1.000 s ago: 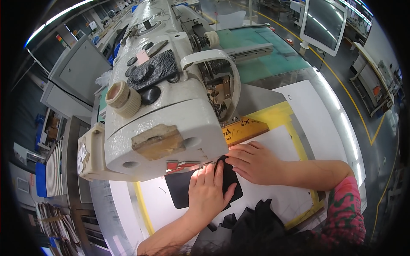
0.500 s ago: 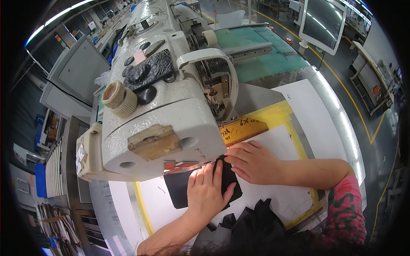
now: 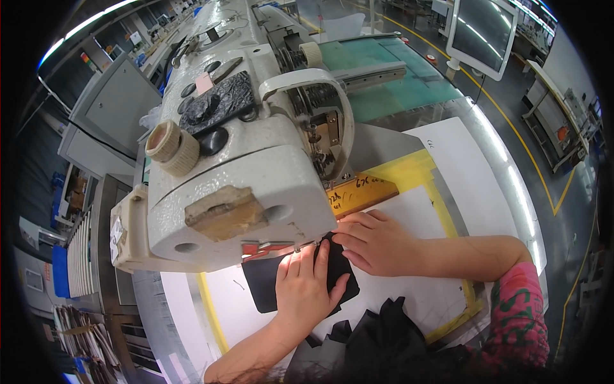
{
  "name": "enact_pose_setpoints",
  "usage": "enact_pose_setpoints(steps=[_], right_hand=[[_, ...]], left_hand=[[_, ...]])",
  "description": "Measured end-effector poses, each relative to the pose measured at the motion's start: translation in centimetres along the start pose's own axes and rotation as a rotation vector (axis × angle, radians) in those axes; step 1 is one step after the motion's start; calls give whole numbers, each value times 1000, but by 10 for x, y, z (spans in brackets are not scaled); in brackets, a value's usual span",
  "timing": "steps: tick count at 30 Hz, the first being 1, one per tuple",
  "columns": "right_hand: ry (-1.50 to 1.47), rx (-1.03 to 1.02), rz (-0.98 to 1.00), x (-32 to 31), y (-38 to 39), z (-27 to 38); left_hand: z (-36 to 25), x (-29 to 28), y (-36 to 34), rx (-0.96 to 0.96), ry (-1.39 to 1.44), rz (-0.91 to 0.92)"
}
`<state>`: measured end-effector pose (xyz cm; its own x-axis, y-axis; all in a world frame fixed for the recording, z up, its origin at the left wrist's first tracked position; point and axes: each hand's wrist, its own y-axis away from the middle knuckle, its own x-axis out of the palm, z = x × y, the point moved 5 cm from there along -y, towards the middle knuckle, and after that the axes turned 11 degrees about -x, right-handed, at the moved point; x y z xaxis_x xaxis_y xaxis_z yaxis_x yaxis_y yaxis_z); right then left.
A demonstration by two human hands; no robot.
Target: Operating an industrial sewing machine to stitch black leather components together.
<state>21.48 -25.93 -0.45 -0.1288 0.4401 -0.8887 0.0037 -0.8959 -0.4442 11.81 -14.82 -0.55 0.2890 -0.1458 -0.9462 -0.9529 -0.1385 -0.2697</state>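
Observation:
My left hand [image 3: 300, 288] lies on a black fabric piece [image 3: 262, 285], fingers stretched forward to the red-and-metal part [image 3: 262, 248] beneath the white sewing machine head [image 3: 236, 179]. My right hand [image 3: 374, 243] is just right of it, fingers curved and apart, fingertips at the fabric's upper right edge beside my left fingers. What lies directly under the machine head is partly hidden. Behind my right hand is an orange wooden strip [image 3: 361, 195] with handwriting. A crumpled pile of black fabric [image 3: 384, 333] lies below both hands on the white board [image 3: 416, 301] with yellow taped edges.
A green work surface [image 3: 416, 77] with a metal rail extends behind the machine. A monitor [image 3: 480, 35] stands at upper right above an aisle with yellow floor lines. A grey cabinet [image 3: 109, 102] is at left, above stacked papers [image 3: 83, 339] at the lower left.
The machine, my hands and the black piece appear slightly further left in the picture. Both hands keep nearly the same pose at the fabric's edge.

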Motion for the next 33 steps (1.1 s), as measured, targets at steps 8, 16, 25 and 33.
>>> enact_pose_setpoints(steps=[8, 16, 25, 33], right_hand=[[-17, 23, -63, 2, -1, -1], [-78, 12, -151, 5, -10, 2], [-80, 50, -200, 14, -18, 3], [-138, 49, -186, 10, -15, 3]], left_hand=[[2, 0, 0, 2, -13, -3], [11, -6, 4, 31, -41, -72], [25, -6, 9, -16, -8, -21], [20, -11, 8, -2, -30, -58]])
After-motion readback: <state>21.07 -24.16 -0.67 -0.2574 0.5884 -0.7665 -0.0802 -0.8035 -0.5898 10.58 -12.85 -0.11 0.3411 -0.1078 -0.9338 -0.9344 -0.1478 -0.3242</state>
